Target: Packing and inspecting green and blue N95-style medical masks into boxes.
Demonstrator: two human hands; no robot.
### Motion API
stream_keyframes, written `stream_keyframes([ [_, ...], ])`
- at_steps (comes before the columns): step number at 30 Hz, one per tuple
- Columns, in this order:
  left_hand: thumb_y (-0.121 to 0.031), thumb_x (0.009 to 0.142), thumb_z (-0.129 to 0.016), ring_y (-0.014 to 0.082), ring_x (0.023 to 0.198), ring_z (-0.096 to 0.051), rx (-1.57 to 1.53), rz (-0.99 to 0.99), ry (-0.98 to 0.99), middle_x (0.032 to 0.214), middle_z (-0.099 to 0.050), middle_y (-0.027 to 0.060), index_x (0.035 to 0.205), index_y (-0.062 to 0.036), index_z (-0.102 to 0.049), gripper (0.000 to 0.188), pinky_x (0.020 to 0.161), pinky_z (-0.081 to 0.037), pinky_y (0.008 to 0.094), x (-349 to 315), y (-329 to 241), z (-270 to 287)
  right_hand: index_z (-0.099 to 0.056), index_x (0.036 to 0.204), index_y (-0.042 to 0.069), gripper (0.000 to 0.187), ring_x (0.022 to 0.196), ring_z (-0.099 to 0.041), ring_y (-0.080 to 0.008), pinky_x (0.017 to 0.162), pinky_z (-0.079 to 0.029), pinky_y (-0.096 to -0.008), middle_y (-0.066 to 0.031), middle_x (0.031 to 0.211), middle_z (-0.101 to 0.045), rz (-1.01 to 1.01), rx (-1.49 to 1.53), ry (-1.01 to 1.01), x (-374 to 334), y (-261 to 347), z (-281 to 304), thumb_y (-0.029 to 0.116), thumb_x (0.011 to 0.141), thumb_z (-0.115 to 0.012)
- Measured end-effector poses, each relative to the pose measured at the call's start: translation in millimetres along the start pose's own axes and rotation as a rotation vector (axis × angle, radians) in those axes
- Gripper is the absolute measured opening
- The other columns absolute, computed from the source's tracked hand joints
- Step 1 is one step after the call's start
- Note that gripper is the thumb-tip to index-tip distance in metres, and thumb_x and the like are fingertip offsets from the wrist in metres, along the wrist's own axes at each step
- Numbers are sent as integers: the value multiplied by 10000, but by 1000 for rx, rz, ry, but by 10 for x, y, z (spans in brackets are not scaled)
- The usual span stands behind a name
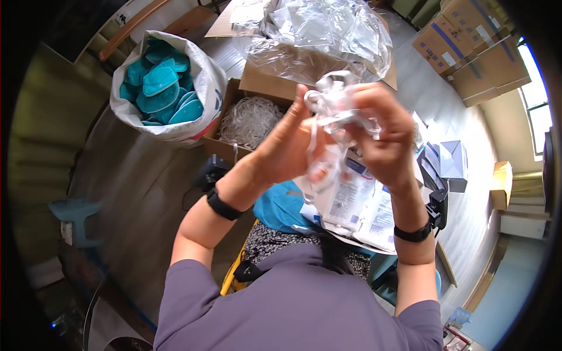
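Observation:
A loose tangle of white straps (335,105), partly smeared by motion, is held up between my hands. My left hand (285,143) grips its left side, thumb raised and the other fingers bent behind the straps. On the other side my right hand (383,131) has curled fingers closed on the straps, blurred. A strand hangs below the hands over printed white packets (350,205). Just beyond my left wrist, a cardboard box (218,142) contains a heap of similar thin white straps (250,121).
At far left stands a white sack (126,114) full of teal curved pads (161,88). Transparent plastic bags (316,29) fill a big box ahead. Stacked cartons (480,47) are at far right. Blue cloth (278,207) lies below my hands; a grey-blue box (453,164) is at right.

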State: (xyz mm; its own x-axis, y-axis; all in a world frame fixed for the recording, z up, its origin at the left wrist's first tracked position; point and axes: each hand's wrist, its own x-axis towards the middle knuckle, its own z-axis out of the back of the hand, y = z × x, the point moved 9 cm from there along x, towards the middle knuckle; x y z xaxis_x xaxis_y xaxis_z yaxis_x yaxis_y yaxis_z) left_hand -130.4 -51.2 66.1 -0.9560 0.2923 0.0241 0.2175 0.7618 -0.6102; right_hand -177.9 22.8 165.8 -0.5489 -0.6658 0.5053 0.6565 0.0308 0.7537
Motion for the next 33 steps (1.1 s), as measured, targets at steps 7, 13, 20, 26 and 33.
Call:
stream_keyframes([
  [7, -357, 982, -625, 72, 777, -640, 466, -143, -385, 917, -673, 44, 1094, -60, -651, 319, 616, -517, 210, -36, -512, 691, -719, 1128, 40, 322, 1212, -595, -268, 1021, -468, -367, -144, 1287, -647, -118, 237, 416, -95, -287, -112, -25, 812, -732],
  [13, -315, 946, -688, 98, 778, -610, 1031, -320, -687, 948, -670, 44, 1122, -43, -654, 326, 663, -493, 234, -158, -1069, 1503, -739, 957, 5, 113, 830, -683, -136, 758, -541, -266, -72, 879, -733, -441, -26, 322, -721, -635, 625, -31, 870, -676],
  [20, -346, 784, -815, 387, 1412, -363, 1860, 96, -679, 1490, -389, 270, 1496, -36, -349, 906, 1143, -339, 449, -157, -717, 1851, -637, 1000, -29, 493, 833, -680, -382, 741, -536, -441, -220, 839, -682, -724, -936, 478, -1680, -1040, 839, 430, 842, -723],
  [26, -267, 847, -766, 278, 1062, -666, 1869, -271, -389, 1166, -681, 149, 1223, -38, -626, 461, 846, -549, 378, 351, -644, 357, -501, 1212, -79, 885, 956, -643, -426, 804, -533, -478, -278, 1046, -628, -876, -1094, 374, -2056, -1214, 690, 672, 780, -685],
  [33, -206, 869, -653, 413, 909, -659, 1719, -252, 178, 938, -671, 272, 935, 80, -648, 293, 783, -528, 459, 910, 473, -1021, -374, 1392, -50, 827, 1073, -591, -442, 871, -515, -517, -263, 1198, -563, -905, -1021, 243, -2269, -1194, 607, 364, 764, -716],
])
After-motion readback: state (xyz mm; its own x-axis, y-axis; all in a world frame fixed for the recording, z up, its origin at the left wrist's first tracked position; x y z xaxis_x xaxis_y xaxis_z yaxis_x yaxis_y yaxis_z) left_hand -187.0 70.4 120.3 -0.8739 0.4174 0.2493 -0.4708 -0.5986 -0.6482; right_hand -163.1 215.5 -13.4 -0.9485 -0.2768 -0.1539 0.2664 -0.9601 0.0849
